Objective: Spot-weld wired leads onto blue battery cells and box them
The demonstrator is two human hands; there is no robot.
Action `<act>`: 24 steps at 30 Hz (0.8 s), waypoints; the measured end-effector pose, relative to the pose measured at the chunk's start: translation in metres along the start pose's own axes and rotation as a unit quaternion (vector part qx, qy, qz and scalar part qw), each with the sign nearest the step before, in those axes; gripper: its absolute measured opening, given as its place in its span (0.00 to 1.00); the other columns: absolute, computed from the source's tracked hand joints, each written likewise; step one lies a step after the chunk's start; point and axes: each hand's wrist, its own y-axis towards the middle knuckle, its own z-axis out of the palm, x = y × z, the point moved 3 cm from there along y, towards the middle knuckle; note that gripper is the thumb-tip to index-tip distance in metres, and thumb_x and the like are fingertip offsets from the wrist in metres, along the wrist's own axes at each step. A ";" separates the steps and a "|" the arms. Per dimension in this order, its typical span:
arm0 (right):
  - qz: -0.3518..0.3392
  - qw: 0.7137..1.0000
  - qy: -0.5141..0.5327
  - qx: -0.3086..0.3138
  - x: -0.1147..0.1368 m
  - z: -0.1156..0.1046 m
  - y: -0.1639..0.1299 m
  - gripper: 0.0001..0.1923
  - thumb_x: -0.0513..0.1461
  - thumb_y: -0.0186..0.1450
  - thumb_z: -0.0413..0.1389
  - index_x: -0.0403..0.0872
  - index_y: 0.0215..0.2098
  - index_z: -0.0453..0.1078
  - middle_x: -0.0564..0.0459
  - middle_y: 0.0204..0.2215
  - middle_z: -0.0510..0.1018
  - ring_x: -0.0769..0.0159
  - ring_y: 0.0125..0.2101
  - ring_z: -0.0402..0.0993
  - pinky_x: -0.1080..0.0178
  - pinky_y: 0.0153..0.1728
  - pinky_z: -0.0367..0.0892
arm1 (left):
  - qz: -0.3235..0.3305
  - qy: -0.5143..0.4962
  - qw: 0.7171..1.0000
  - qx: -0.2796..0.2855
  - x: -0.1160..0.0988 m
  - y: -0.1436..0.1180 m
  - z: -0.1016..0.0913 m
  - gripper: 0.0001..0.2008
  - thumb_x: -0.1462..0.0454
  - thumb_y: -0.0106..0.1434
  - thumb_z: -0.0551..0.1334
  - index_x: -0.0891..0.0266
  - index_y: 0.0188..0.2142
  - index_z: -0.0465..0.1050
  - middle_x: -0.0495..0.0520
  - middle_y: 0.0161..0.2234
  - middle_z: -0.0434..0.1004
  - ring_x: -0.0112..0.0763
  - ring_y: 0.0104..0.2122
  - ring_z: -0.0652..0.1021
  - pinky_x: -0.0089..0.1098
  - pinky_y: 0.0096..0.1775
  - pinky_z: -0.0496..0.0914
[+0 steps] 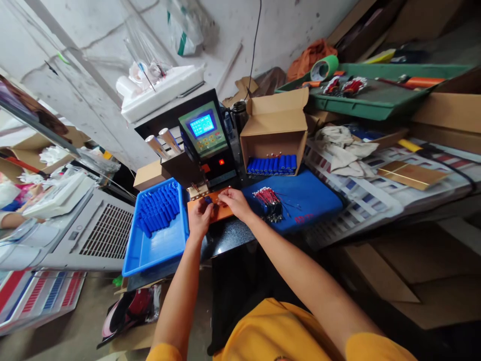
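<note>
My left hand point(200, 216) is closed around a blue battery cell point(208, 200), mostly hidden by the fingers, over an orange block point(222, 214). Close beside it my right hand point(235, 201) is pinched together; what its fingertips hold is too small to make out. Just behind both hands stands a spot welder point(205, 135) with a lit blue screen and brass-coloured electrode parts point(197, 190). To the right, a bundle of red and black wire leads point(269, 201) with white connectors lies on a blue mat point(304, 193).
A blue plastic tray point(156, 258) with rows of blue cells is at left. An open cardboard box point(276, 123) of blue cells stands behind the mat. Further right are a green tray point(391, 103) with tape and tools, and a white crate point(338, 205). Another person's arm point(17, 220) shows at far left.
</note>
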 end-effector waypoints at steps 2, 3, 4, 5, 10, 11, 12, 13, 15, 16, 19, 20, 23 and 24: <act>0.005 1.000 0.002 -0.006 -0.001 0.001 0.000 0.09 0.42 0.54 0.61 0.46 0.23 0.67 0.55 0.20 0.75 0.67 0.24 0.73 0.64 0.31 0.68 | -0.002 0.003 1.000 0.003 0.002 -0.001 0.002 0.12 0.58 0.57 0.66 0.63 0.36 0.77 0.54 0.31 0.80 0.32 0.31 0.79 0.31 0.37 0.74; 0.005 1.000 0.000 -0.009 -0.002 0.001 0.000 0.10 0.42 0.54 0.61 0.46 0.23 0.67 0.55 0.20 0.75 0.66 0.25 0.73 0.64 0.32 0.69 | -0.001 -0.001 1.000 0.006 0.003 -0.001 0.002 0.13 0.58 0.57 0.66 0.63 0.38 0.77 0.54 0.32 0.81 0.32 0.32 0.79 0.32 0.38 0.74; 0.004 1.000 -0.004 -0.013 -0.002 0.002 0.001 0.09 0.43 0.54 0.61 0.46 0.24 0.68 0.55 0.21 0.75 0.66 0.26 0.73 0.63 0.32 0.69 | 0.000 -0.007 1.000 0.010 0.004 -0.002 0.002 0.13 0.57 0.57 0.66 0.63 0.39 0.77 0.55 0.33 0.81 0.33 0.33 0.80 0.32 0.39 0.74; 0.000 1.000 -0.011 -0.018 -0.002 0.003 0.001 0.09 0.43 0.54 0.61 0.46 0.24 0.68 0.55 0.21 0.75 0.65 0.26 0.74 0.63 0.33 0.69 | 0.002 -0.013 1.000 0.015 0.004 -0.002 0.001 0.14 0.57 0.57 0.66 0.63 0.39 0.77 0.55 0.34 0.81 0.34 0.34 0.80 0.33 0.40 0.74; -0.044 0.996 -0.074 -0.037 0.004 0.012 0.005 0.08 0.42 0.55 0.58 0.46 0.24 0.68 0.56 0.22 0.74 0.66 0.28 0.72 0.64 0.34 0.67 | 0.008 -0.038 0.999 0.022 0.003 -0.005 0.001 0.16 0.56 0.58 0.65 0.63 0.42 0.77 0.55 0.37 0.82 0.35 0.38 0.81 0.34 0.43 0.74; -0.047 0.994 -0.087 -0.034 0.005 0.015 0.006 0.08 0.42 0.56 0.58 0.46 0.24 0.68 0.56 0.22 0.74 0.66 0.28 0.72 0.64 0.34 0.67 | 0.008 -0.042 0.999 0.018 0.002 -0.005 0.001 0.16 0.56 0.58 0.65 0.63 0.42 0.77 0.55 0.38 0.82 0.35 0.38 0.81 0.34 0.44 0.74; -0.048 0.994 -0.097 -0.029 0.006 0.017 0.007 0.08 0.42 0.56 0.58 0.46 0.23 0.68 0.56 0.22 0.74 0.66 0.28 0.72 0.64 0.33 0.66 | 0.008 -0.042 0.999 0.013 0.001 -0.006 0.002 0.16 0.56 0.58 0.65 0.63 0.42 0.77 0.55 0.38 0.82 0.35 0.38 0.81 0.34 0.43 0.75; -0.048 0.993 -0.105 -0.023 0.006 0.020 0.007 0.08 0.41 0.56 0.58 0.46 0.24 0.68 0.56 0.22 0.75 0.66 0.28 0.72 0.65 0.33 0.66 | 0.006 -0.038 0.999 0.008 0.001 -0.006 0.002 0.16 0.56 0.58 0.65 0.63 0.42 0.78 0.55 0.37 0.82 0.34 0.37 0.81 0.33 0.42 0.75; -0.046 0.992 -0.117 -0.011 0.004 0.024 0.008 0.06 0.39 0.57 0.57 0.46 0.24 0.68 0.56 0.23 0.75 0.66 0.28 0.72 0.66 0.32 0.65 | 0.002 -0.023 1.000 -0.002 0.000 -0.007 0.001 0.15 0.57 0.58 0.65 0.63 0.41 0.78 0.54 0.34 0.82 0.33 0.33 0.80 0.31 0.38 0.74; -0.046 0.991 -0.125 -0.008 0.003 0.025 0.008 0.05 0.38 0.58 0.57 0.46 0.25 0.69 0.56 0.24 0.76 0.66 0.28 0.72 0.66 0.32 0.65 | 0.000 -0.018 1.000 -0.005 -0.001 -0.008 0.001 0.15 0.57 0.58 0.65 0.63 0.41 0.79 0.53 0.32 0.81 0.32 0.32 0.80 0.31 0.36 0.74; -0.044 0.987 -0.155 -0.021 -0.003 0.026 0.009 0.03 0.36 0.59 0.57 0.46 0.26 0.70 0.55 0.25 0.77 0.65 0.29 0.73 0.66 0.33 0.66 | 0.000 -0.021 1.000 -0.010 -0.001 -0.008 0.001 0.15 0.56 0.58 0.65 0.63 0.41 0.79 0.53 0.32 0.81 0.32 0.31 0.79 0.30 0.35 0.74; -0.044 0.985 -0.165 -0.027 -0.005 0.026 0.010 0.03 0.36 0.59 0.58 0.46 0.27 0.71 0.54 0.25 0.77 0.64 0.30 0.74 0.65 0.33 0.67 | 0.003 -0.024 1.000 -0.012 -0.001 -0.008 0.001 0.15 0.56 0.58 0.65 0.63 0.41 0.79 0.53 0.33 0.81 0.32 0.31 0.79 0.30 0.35 0.74; -0.048 0.982 -0.182 -0.036 -0.007 0.026 0.010 0.02 0.37 0.59 0.59 0.46 0.28 0.72 0.53 0.26 0.78 0.62 0.32 0.75 0.64 0.35 0.68 | 0.010 -0.026 0.999 -0.021 -0.001 -0.008 0.000 0.15 0.56 0.58 0.65 0.63 0.42 0.79 0.54 0.35 0.82 0.33 0.34 0.80 0.31 0.38 0.74; -0.053 0.981 -0.185 -0.037 -0.006 0.027 0.010 0.02 0.37 0.59 0.60 0.46 0.28 0.72 0.52 0.27 0.79 0.62 0.32 0.75 0.64 0.35 0.68 | 0.012 -0.024 0.999 -0.024 -0.001 -0.008 0.000 0.15 0.57 0.58 0.65 0.63 0.42 0.79 0.54 0.35 0.82 0.33 0.34 0.80 0.31 0.39 0.74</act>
